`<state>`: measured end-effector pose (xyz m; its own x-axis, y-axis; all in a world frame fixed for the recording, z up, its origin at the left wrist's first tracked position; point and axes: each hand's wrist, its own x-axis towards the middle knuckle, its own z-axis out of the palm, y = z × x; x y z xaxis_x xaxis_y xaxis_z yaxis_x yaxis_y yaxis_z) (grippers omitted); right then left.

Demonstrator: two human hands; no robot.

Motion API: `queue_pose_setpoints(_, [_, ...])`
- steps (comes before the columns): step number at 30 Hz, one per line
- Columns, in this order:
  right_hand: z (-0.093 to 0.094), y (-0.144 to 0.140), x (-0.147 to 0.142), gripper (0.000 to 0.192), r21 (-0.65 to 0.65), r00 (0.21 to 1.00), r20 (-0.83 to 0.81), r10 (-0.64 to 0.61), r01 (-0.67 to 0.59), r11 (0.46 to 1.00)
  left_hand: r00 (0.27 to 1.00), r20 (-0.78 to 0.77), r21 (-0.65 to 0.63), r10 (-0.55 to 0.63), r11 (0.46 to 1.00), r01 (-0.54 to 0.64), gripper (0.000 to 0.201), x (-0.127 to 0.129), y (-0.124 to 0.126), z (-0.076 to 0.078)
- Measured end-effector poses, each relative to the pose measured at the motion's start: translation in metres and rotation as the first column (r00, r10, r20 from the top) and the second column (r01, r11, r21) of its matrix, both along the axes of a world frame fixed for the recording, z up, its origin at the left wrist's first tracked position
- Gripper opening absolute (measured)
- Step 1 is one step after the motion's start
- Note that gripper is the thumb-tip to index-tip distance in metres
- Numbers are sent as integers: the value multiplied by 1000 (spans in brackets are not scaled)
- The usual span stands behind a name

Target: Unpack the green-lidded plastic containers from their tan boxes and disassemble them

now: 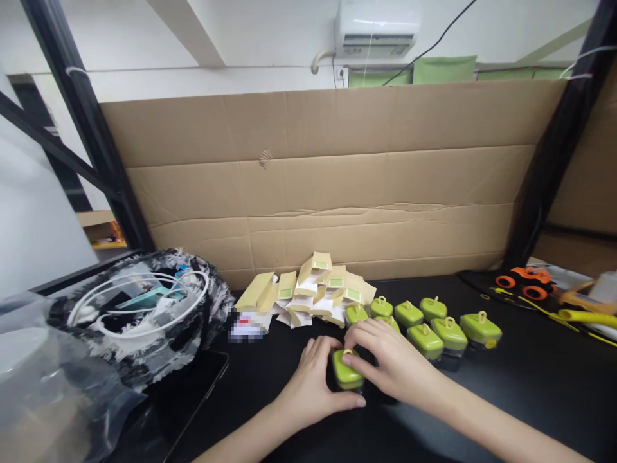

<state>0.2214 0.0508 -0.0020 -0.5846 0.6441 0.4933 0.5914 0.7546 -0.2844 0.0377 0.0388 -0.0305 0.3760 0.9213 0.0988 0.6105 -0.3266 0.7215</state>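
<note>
A small box with a glossy green lid and clear lower part (346, 372) stands on the black table in front of me. My left hand (311, 382) curves around its left side, fingers behind and thumb along the near side. From the right, my right hand (385, 357) reaches over the lid, its thumb and fingers closed at the pale loop on top. The fingers partly cover the box. Beyond my right hand several matching green-lidded boxes (449, 333) stand in loose rows, each with a loop on its lid.
Tan and white folded cartons (315, 289) are heaped near the cardboard wall (308, 180). At left are a furry black-and-white basket (144, 341), a dark tablet-like panel (193, 392) and a clear plastic bag (58, 399). An orange toy car (527, 281) sits at far right.
</note>
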Motion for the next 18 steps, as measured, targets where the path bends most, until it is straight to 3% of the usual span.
queue_pose_setpoints(5, [3, -3, 5, 16, -73, 995, -24, 95, -97, 993, 984, 14, -43, -178, 983, 178, 45, -5, 1, 2])
queue_pose_setpoints(8, [3, -4, 7, 17, -99, 997, -60, 55, -61, 993, 995, 54, -63, -88, 994, 91, 42, -4, 4, -4])
queue_pose_setpoints(11, [4, -5, 7, 6, -82, 999, -28, -21, 18, 996, 998, 66, -54, 14, 998, -11, 58, -2, 3, -7])
queue_pose_setpoints(15, [3, -6, 7, 8, -163, 999, -52, 8, -17, 986, 985, 128, -11, -117, 993, 119, 74, -2, 0, -3])
queue_pose_setpoints(18, [1, -7, 4, 4, -153, 998, -57, 4, -12, 988, 993, 41, 18, -110, 994, 110, 58, -1, -1, 2])
